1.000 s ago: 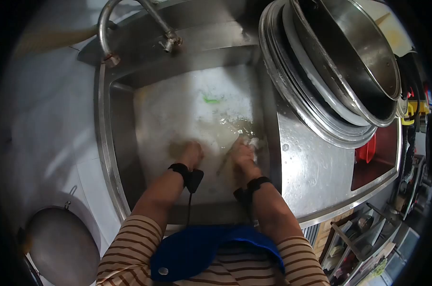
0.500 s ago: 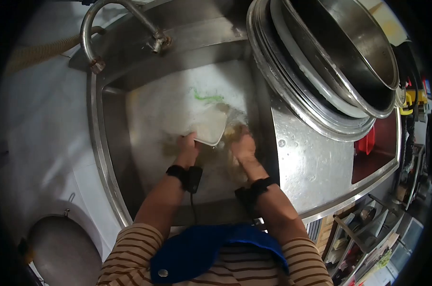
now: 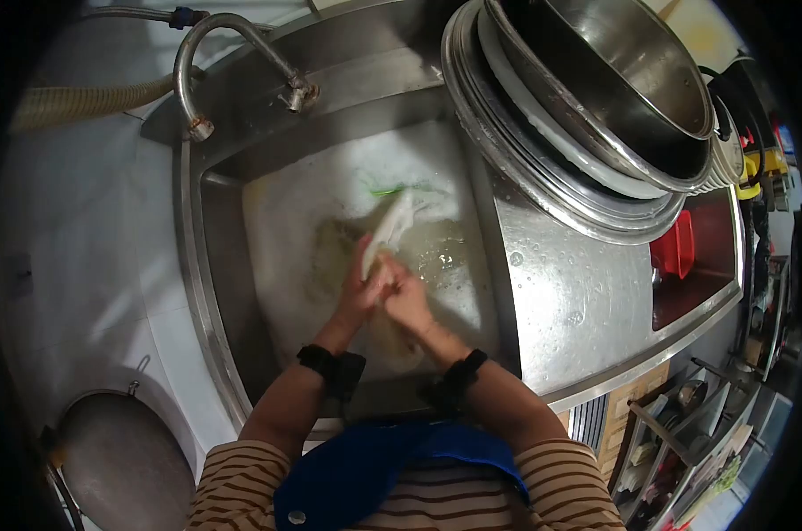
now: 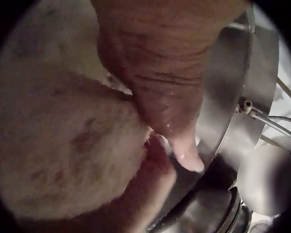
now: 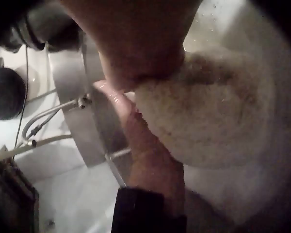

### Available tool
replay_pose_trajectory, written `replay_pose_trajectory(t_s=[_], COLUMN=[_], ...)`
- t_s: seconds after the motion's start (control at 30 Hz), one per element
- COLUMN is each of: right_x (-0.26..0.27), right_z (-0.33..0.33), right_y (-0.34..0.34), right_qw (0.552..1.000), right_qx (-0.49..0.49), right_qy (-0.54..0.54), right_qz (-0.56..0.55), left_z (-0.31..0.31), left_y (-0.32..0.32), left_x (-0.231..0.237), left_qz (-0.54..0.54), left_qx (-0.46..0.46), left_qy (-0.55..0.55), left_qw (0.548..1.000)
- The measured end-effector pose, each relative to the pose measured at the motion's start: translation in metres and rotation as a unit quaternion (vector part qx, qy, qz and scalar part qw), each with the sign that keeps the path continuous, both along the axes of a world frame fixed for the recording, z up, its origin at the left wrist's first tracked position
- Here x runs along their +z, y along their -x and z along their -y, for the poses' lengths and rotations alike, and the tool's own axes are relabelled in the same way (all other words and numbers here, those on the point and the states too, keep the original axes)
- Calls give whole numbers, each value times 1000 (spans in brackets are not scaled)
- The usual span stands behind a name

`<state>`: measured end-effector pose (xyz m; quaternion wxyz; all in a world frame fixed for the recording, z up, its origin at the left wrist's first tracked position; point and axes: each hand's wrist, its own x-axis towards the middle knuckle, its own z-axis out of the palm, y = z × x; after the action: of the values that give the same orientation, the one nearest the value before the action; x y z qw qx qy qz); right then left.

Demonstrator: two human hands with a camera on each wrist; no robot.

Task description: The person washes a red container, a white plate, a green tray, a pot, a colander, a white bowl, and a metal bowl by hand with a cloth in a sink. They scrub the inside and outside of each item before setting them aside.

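In the head view my left hand (image 3: 357, 296) holds a white flat dish (image 3: 394, 226) tilted nearly on edge, its lower end between the two hands. Close against the left hand, my right hand (image 3: 408, 301) grips a beige cloth (image 3: 397, 341) that hangs down under it. Brown stains mark the cloth (image 4: 63, 150), which fills much of the left wrist view. The right wrist view also shows the cloth (image 5: 208, 116), bunched below the right hand. Cloudy, sudsy water (image 3: 286, 248) lies around and below both hands. A bright green strip (image 3: 385, 190) floats beyond the dish.
A steel sink (image 3: 219, 292) surrounds the hands, with a curved faucet (image 3: 233, 22) at its back left. On the right drainboard (image 3: 569, 310) leans a stack of large basins (image 3: 551, 150). A red container (image 3: 680, 243) sits in the far-right basin. A large pan (image 3: 127, 460) stands lower left.
The white dish came up out of the cloudy water in the left hand and turned on edge. My right hand moved left with the cloth, up against the left hand and dish.
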<state>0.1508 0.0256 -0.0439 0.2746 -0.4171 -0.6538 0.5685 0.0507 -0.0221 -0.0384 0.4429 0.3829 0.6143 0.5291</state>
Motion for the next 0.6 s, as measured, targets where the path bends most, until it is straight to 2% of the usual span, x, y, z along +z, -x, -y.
replay_pose_trajectory(t_s=[0.07,0.1,0.13,0.17,0.23,0.27,0.3,0.33,0.37,0.43,0.5,0.53,0.6], right_x=[6,13,-1,-16,-42,-39,-35,-32,-33,-35,-15,21,9], right_z=[3,1,-3,-14,-47,-60,-67,-64,-57,-29,7,12,1], right_y=[5,8,11,12,9,2,-3,-3,0,7,18,22,19], right_qw=[999,996,988,988,953,953,951,948,948,955,944,948,946], right_qx=[6,11,-3,-2,36,16,-3,18,20,79,127,135,135], right_qy=[-26,-50,-129,-127,-189,-162,-133,-92,-93,-185,-238,-184,-203], right_qz=[36,72,89,89,233,255,278,305,304,218,188,219,216], left_z=[-3,-7,-8,-8,5,12,14,13,11,5,5,6,9], left_y=[3,0,-5,-7,-7,-5,-8,-15,-21,-16,2,7,4], left_x=[-5,0,10,17,21,23,26,27,28,23,10,15,25], left_qz=[115,117,144,169,133,100,97,120,143,173,393,419,394], left_qx=[88,87,110,134,124,114,116,139,162,201,176,175,185], left_qy=[30,28,53,79,122,165,168,141,114,112,82,100,97], left_qw=[989,989,982,973,976,975,974,973,970,958,899,886,895])
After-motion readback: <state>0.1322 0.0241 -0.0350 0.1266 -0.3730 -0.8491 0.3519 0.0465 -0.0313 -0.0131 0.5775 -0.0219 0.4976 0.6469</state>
